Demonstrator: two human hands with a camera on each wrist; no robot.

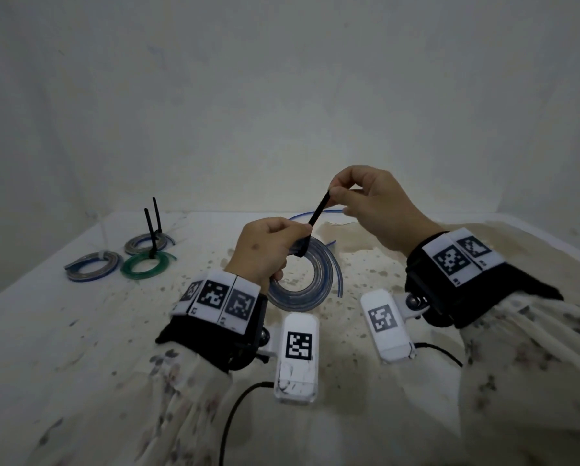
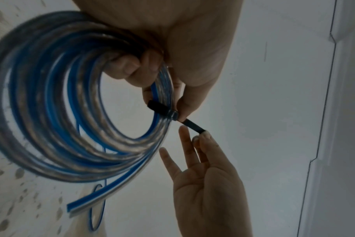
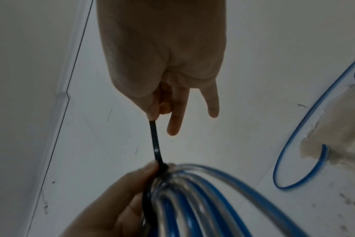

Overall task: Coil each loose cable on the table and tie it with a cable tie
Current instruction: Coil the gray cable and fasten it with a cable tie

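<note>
Head view shows the left hand [image 1: 265, 250] gripping the blue-and-clear coiled cable [image 1: 310, 280] above the table [image 1: 46, 331], its fingers [image 2: 130, 67] curled through the loops. The right hand [image 1: 372, 203] pinches the free tail of the black cable tie [image 1: 318, 211] wrapped round the bundle. The cable looks springy and light, likely to uncoil if let go, so holding beside the tie's head seems wise. The tie seems thin and slick; a firm pinch near its tip suits it.
</note>
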